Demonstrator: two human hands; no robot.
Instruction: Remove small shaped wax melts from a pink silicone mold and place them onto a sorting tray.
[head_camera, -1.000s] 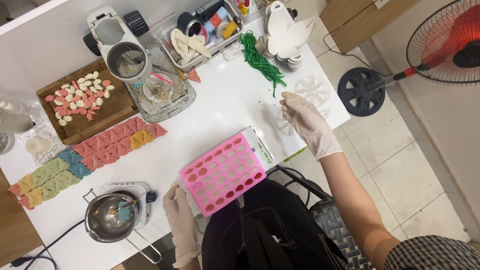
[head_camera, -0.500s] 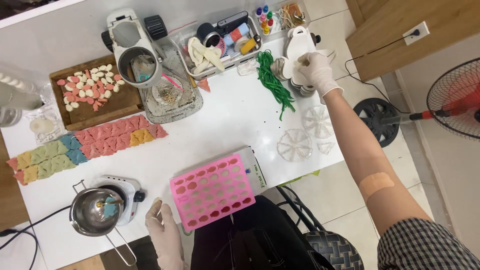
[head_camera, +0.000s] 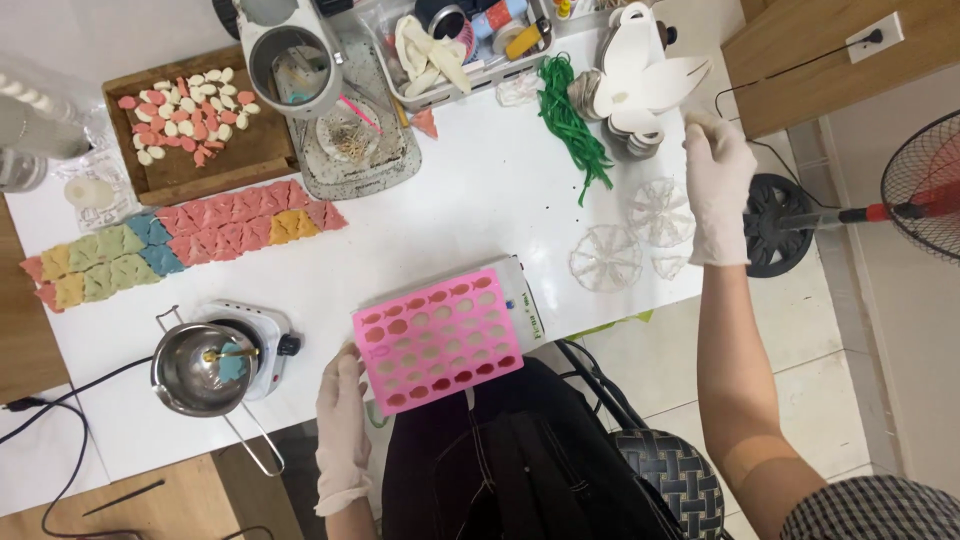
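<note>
The pink mold (head_camera: 438, 340), dotted with small hollows, lies at the counter's (head_camera: 470, 210) near edge; your left hand (head_camera: 342, 420) grips its left side. Your right hand (head_camera: 718, 185), fingers curled on nothing visible, has drawn back from the white paper shapes (head_camera: 645, 70).

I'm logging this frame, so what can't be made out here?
Head view only:
- Right hand: fingertips blurred, contact with white moulds unclear.
- Left hand: wrist cut by bottom edge.
- Pink mould: cavity contents too small.
- Steel pot: contents unclear.
</note>
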